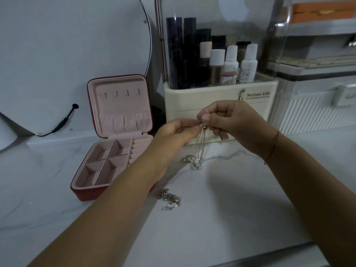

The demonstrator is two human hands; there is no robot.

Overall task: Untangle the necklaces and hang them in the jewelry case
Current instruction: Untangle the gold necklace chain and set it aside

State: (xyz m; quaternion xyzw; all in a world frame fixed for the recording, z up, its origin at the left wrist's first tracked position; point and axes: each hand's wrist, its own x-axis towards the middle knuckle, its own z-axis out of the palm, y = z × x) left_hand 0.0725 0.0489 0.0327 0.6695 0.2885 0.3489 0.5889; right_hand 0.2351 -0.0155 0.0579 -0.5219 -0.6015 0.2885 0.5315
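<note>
The open jewelry case (107, 151) sits left of the organizer (219, 97), a necklace heap (170, 199) before them.

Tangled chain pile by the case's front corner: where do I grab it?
Probably pinch the chain pile at its middle, from above and the right: it lies flat on the counter, with the left forearm and jewelry case crowding its left.

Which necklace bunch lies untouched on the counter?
The near bunch, closest to the camera; the other chain hangs pinched between left hand and right hand.
</note>
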